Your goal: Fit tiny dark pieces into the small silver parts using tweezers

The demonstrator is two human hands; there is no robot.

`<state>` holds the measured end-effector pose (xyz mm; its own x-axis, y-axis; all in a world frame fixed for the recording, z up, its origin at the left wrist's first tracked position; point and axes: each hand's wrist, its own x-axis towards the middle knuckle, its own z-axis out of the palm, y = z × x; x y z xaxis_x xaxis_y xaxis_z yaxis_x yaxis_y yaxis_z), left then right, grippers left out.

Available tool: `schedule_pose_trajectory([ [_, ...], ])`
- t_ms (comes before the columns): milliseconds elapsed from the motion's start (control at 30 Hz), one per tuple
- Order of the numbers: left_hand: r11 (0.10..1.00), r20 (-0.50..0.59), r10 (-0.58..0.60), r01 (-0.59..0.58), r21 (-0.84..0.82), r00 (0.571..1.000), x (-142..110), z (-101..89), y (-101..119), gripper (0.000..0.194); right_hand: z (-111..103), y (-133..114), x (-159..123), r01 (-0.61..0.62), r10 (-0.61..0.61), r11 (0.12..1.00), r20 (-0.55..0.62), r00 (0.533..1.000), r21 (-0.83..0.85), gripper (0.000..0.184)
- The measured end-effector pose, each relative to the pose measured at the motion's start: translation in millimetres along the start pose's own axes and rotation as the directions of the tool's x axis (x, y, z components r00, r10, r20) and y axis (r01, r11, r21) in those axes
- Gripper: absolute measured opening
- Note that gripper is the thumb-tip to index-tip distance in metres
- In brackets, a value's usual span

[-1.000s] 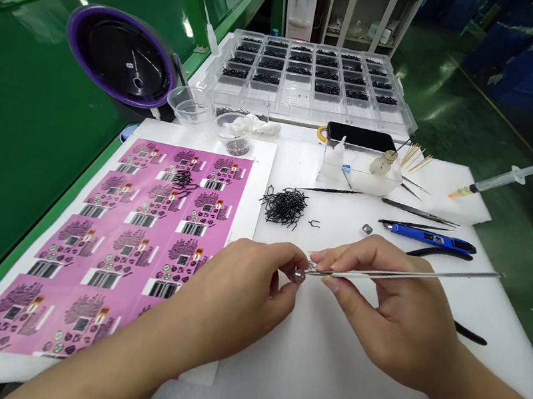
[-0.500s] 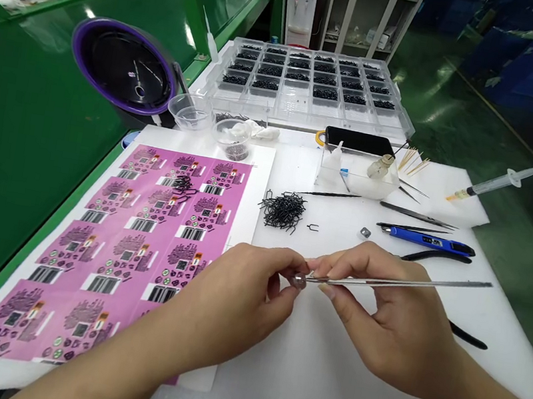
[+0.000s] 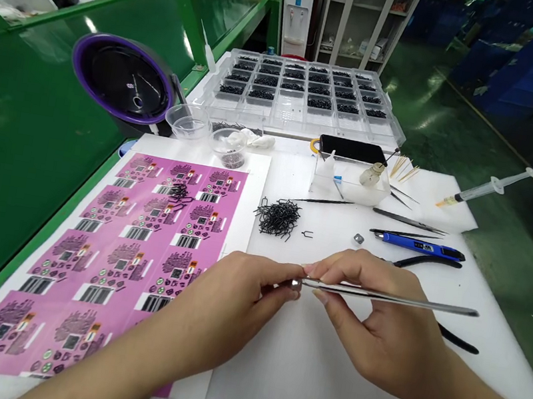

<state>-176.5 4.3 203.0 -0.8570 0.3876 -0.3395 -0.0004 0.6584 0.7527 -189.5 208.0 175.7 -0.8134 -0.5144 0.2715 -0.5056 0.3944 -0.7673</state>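
Note:
Between thumb and forefinger, my left hand [image 3: 234, 302] pinches a small shiny piece [image 3: 296, 285], mostly covered by the fingertips; its kind cannot be made out. My right hand [image 3: 387, 333] grips metal tweezers [image 3: 432, 306] lying nearly level, their tips at the small piece and their back end pointing right. Both hands meet above the white foam board [image 3: 313, 382]. Beyond them lies a heap of black, bent, fork-shaped wire pieces [image 3: 277, 219], with a single fork-shaped piece [image 3: 307, 233] beside it. A small silvery block [image 3: 359, 238] rests past my right hand.
Pink printed sheets [image 3: 106, 221] lie left, with some black pieces on top. Right are a blue utility knife [image 3: 421, 246], black-handled pliers [image 3: 431, 261], spare tweezers [image 3: 409, 221] and a syringe [image 3: 491, 186]. Behind stand a clear box [image 3: 349, 187], plastic cups [image 3: 188, 121] and a compartment tray [image 3: 289, 105].
The tweezers have rolled in my right hand: their two arms showed apart before, and now they look like one bar. My left fingers have shifted slightly around the piece. The view has tilted up slightly.

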Motion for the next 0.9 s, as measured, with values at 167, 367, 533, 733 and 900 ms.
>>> schedule_pose_trajectory([
  [167,0.997,-0.019,-0.026,0.025,-0.077,0.999,2,6.5,-6,0.028,-1,1,0,-0.028,0.028,0.999,-0.017,0.999,-0.018,0.021],
  [367,0.983,0.046,-0.063,0.070,-0.169,0.997,4,4.9,-5,0.034,2,0,0,-0.007,0.008,0.999,-0.036,0.999,0.032,0.019],
  [533,0.985,0.015,-0.075,0.077,-0.157,0.997,5,3.0,-2,0.030,4,0,0,0.012,-0.012,1.000,-0.039,0.999,0.004,0.017],
  [733,0.985,0.008,-0.044,0.045,-0.164,0.999,4,3.9,-6,0.031,4,0,-2,0.019,-0.020,1.000,-0.039,0.999,-0.013,0.017],
  [900,0.978,-0.032,-0.061,0.053,-0.200,0.998,3,6.9,-18,0.031,-3,3,1,-0.025,0.028,0.999,-0.127,0.991,0.029,0.016],
])
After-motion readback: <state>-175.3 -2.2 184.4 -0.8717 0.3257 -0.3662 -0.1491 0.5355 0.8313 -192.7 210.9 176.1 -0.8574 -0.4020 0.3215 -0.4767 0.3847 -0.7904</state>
